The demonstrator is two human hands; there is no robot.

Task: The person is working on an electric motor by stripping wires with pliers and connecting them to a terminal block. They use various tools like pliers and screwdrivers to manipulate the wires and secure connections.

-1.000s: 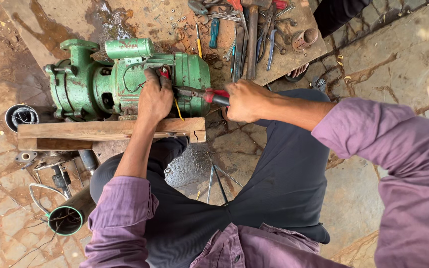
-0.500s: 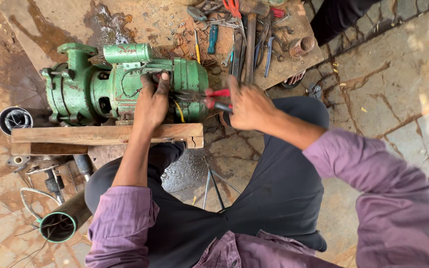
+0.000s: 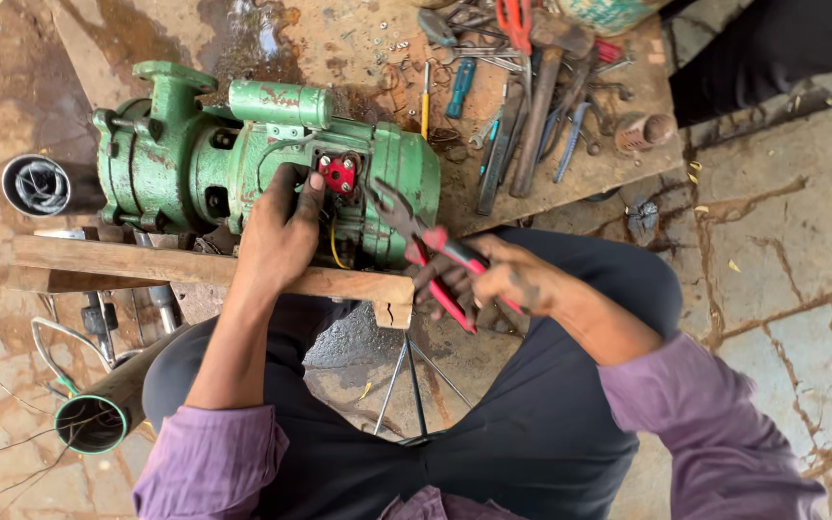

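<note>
- Far left of the frame: a dark pipe end (image 3: 40, 185) pokes out beside the pump, and another dark pipe (image 3: 98, 419) with a green-rimmed mouth lies on the stone floor at lower left.
- Left of centre: the green pump motor (image 3: 195, 164) sits on a wooden plank (image 3: 146, 270), taking up most of the upper left.
- The left hand (image 3: 276, 241) is pressed against the motor's side, fingers curled, thumb up next to the red terminal block (image 3: 339, 175). A yellow wire (image 3: 334, 250) hangs just below it. Can't tell if the fingers are actually pinching anything.
- Centre: the right hand (image 3: 493, 279) is wrapped around red-handled pliers (image 3: 426, 246), nose pointing up-left at the motor's end cover, just right of the terminal block.
- Upper centre to right: a messy pile of hand tools (image 3: 522, 106) lies on the wooden surface (image 3: 609, 164) – screwdrivers, red-handled cutters, a hammer.
- Bottom: purple sleeves and dark trousers, knees spread on either side of the plank.
</note>
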